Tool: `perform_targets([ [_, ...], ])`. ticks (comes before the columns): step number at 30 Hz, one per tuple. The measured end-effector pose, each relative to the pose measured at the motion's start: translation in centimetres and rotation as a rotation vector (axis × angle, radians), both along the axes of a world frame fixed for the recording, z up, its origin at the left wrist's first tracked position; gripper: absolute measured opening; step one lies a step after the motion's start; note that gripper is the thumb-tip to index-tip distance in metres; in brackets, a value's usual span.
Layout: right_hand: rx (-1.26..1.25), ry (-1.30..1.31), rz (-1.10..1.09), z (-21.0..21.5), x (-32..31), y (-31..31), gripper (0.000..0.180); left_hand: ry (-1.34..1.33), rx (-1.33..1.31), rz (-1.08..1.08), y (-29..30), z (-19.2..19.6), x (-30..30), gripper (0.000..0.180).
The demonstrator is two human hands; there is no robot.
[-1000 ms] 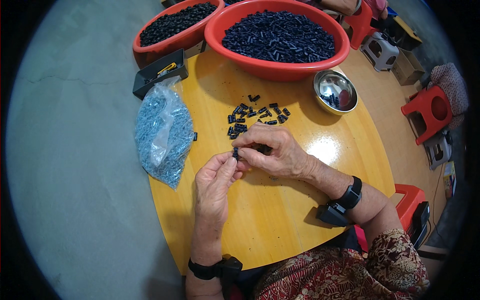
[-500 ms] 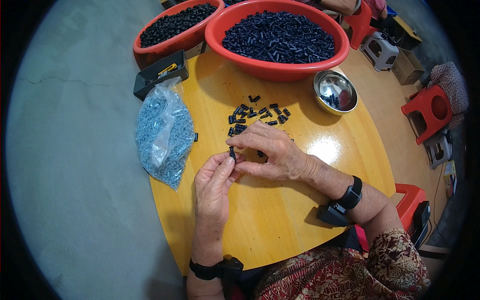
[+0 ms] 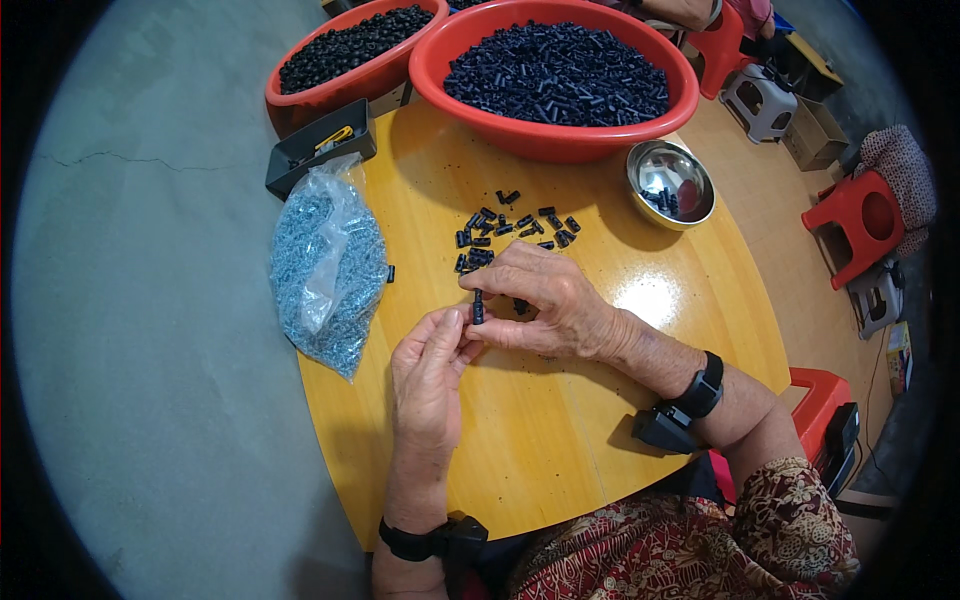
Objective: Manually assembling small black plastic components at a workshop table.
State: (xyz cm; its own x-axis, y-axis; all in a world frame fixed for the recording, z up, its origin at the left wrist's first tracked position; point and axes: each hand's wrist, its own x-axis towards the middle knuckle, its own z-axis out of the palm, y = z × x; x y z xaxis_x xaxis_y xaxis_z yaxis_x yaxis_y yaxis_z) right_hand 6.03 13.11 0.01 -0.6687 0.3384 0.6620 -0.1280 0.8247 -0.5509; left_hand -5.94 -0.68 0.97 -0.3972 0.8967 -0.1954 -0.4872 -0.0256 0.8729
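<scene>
A small black cylindrical plastic piece [image 3: 478,307] stands nearly upright between the thumb and index finger of my right hand [image 3: 545,300], which pinches it at both ends. My left hand [image 3: 428,375] is right beside it, thumb pressed towards the curled fingers. Whether those fingers touch the piece or hold something of their own is hidden. Just beyond my hands, several similar black pieces [image 3: 503,230] lie loose on the yellow table [image 3: 520,430]. A few more are partly covered by my right hand.
A big red basin [image 3: 425,75] of black tubes stands at the back, beside another red basin [image 3: 285,105] of black parts. At the left lie a clear bag of small silvery pieces [image 3: 325,265] and a dark tray [image 3: 290,170]. A metal bowl [image 3: 665,158] sits at the right.
The black piece has passed from my left fingertips into my right hand's pinch and turned more upright. My left thumb has drawn slightly away to the left.
</scene>
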Motion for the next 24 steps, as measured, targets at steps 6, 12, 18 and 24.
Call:
perform_targets([
  [6,-0.033,0.007,0.020,0.10,0.07,-0.01,0.039,-0.025,0.047,-0.025,0.32,0.16,0.21,0.024],
  [12,-0.042,0.008,0.024,-0.08,-0.08,-0.03,0.038,-0.037,0.053,-0.031,0.16,0.33,0.26,0.023],
  [18,-0.015,-0.073,0.037,0.34,0.15,-0.26,0.031,0.002,0.050,0.016,-0.04,0.01,0.04,0.020],
  [24,-0.283,-0.034,0.093,0.53,0.29,-0.46,0.023,0.013,0.029,0.065,-0.02,0.45,0.16,0.020],
])
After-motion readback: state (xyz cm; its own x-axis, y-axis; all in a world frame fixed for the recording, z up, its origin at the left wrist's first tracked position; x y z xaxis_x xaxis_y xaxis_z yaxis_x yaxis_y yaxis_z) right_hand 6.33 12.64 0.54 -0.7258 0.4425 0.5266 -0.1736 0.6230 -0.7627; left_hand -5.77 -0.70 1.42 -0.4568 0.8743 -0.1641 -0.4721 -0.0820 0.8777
